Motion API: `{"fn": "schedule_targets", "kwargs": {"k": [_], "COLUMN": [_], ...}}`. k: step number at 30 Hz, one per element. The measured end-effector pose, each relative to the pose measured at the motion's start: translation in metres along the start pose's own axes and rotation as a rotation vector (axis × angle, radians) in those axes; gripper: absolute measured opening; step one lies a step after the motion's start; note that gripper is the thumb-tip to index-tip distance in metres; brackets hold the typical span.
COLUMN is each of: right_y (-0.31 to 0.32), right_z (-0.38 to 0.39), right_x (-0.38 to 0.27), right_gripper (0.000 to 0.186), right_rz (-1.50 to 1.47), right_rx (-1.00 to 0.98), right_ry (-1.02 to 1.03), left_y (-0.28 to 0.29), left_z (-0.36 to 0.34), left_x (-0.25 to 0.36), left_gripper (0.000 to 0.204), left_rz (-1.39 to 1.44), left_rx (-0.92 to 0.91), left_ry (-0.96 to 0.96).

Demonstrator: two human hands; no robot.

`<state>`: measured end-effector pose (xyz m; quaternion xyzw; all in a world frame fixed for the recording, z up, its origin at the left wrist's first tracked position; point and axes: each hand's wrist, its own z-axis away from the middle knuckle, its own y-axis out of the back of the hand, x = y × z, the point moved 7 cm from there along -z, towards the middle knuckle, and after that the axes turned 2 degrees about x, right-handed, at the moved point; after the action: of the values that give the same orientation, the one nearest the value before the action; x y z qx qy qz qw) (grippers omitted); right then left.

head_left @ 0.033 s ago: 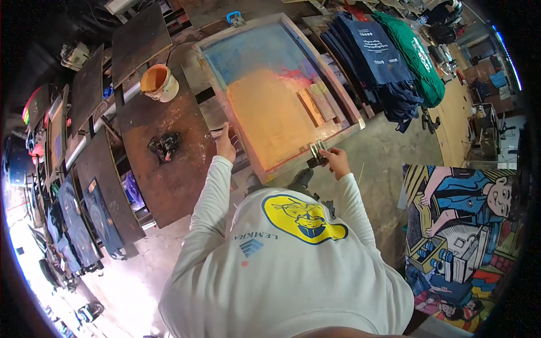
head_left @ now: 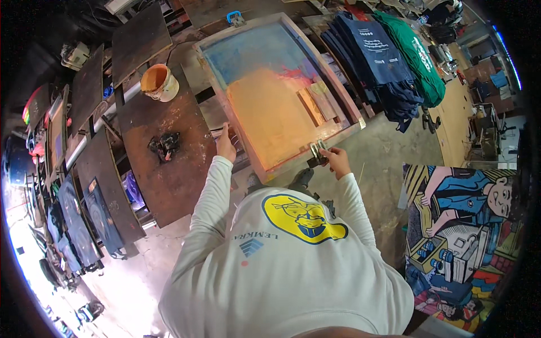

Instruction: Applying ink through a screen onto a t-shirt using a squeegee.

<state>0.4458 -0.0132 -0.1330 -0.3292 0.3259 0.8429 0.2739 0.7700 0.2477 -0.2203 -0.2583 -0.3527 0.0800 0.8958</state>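
The paint-stained screen [head_left: 259, 118] is positioned at the upper centre of the view, and the metal clamp [head_left: 316, 151] at its lower edge is gripped by the closed fingers of the right hand [head_left: 339, 163]. The left hand [head_left: 226, 149] is placed beside the screen's left edge, one digit extended; its grip cannot be determined. A bucket [head_left: 160, 84] is located at upper left.

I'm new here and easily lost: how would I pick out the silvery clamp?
Find the big framed printing screen in the middle, orange nearest the person and blue farther off. Along its near edge, the right hand touches the silvery clamp. Unlike the blue-handled clamp at the far edge, it shows no blue.
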Motion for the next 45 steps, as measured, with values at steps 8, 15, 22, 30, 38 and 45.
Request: {"fn": "schedule_targets", "kwargs": {"k": [8,15,22,30,38,45], "right_y": [0.005,0.007,0.009,0.01,0.011,0.015], "right_z": [0.015,0.026,0.032,0.031,0.034,0.039], "right_x": [-0.02,-0.035,-0.043,-0.044,-0.047,-0.054], "right_gripper": [0.029,0.027,0.028,0.028,0.029,0.028], "right_rz": [-0.065,-0.064,-0.118,-0.131,-0.141,-0.174], "right_rx": [-0.008,-0.026,-0.073,-0.097,-0.107,-0.118], "right_ry": [0.032,0.047,0.056,0.047,0.063,0.064], "left_y": [0.007,0.018,0.037,0.037,0.041,0.037], "left_z": [0.009,-0.004,-0.038,-0.064,-0.059,-0.054], "left_x": [-0.007,-0.014,-0.027,-0.042,-0.038,-0.04], "left_gripper": [0.032,0.035,0.037,0.039,0.045,0.043], "left_rz": [-0.068,-0.363,-0.382,0.149,-0.028,0.095], "left_rx": [0.031,0.051,-0.096,-0.16,-0.085,-0.091], "left_ry": [0.006,-0.071,-0.286,-0.162,-0.281,-0.221]}}
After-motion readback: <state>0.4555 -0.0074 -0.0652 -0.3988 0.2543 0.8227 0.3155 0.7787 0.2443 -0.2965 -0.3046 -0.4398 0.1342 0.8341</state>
